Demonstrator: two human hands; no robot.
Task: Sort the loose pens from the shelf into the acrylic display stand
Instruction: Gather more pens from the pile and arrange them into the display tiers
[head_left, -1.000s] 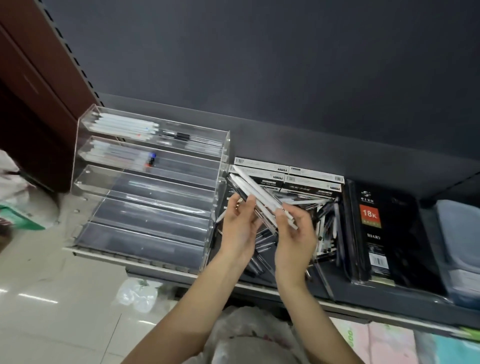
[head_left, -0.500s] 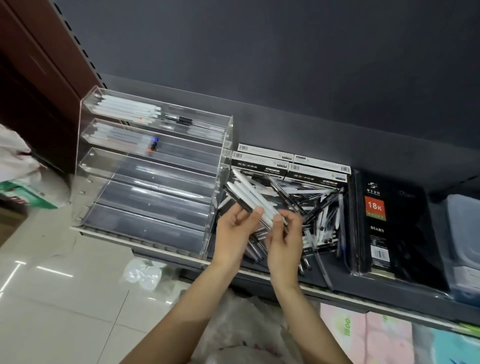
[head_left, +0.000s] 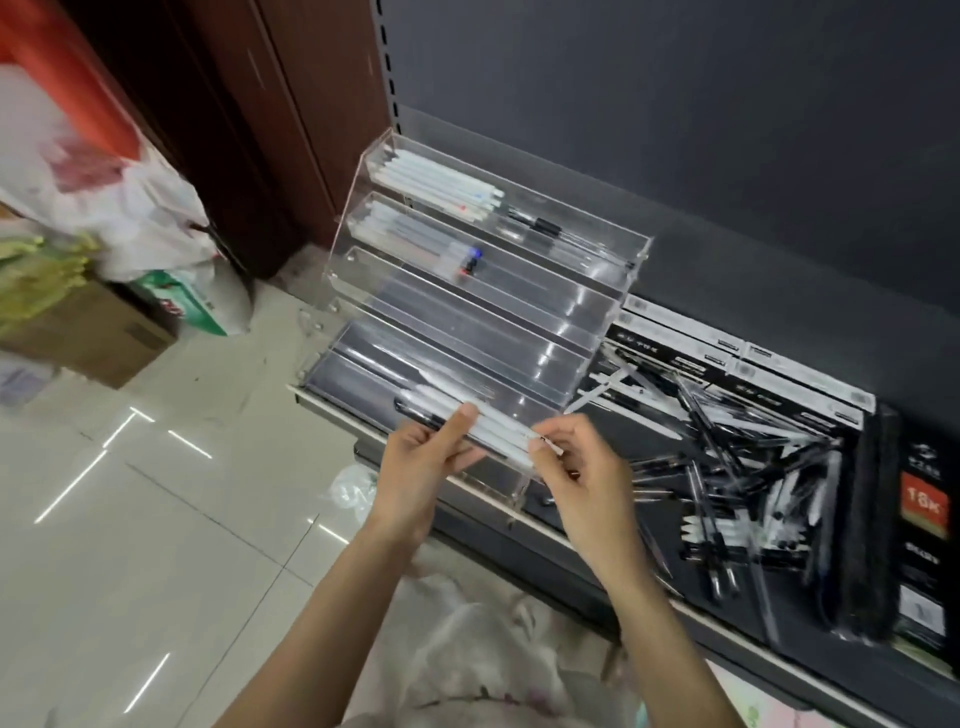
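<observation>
A clear acrylic display stand (head_left: 550, 332) with stepped tiers stands on the dark shelf. Its top two tiers hold white pens (head_left: 441, 182). I hold a bundle of white and black pens (head_left: 493, 426) level over the stand's front tiers. My left hand (head_left: 421, 462) grips the bundle from below with the thumb on top. My right hand (head_left: 576, 462) pinches the bundle's right end. A heap of loose pens (head_left: 737, 457) lies on the shelf right of the stand.
Boxed pen packs (head_left: 737, 358) line the shelf's back. A black diary pack (head_left: 924, 519) lies at the right. The shelf's front edge (head_left: 691, 613) runs below. Left are a cardboard box (head_left: 88, 338), plastic bags (head_left: 104, 192) and tiled floor.
Both hands have carried the pen bundle left, from above the loose heap to over the stand's front tiers. The camera has swung left and closer.
</observation>
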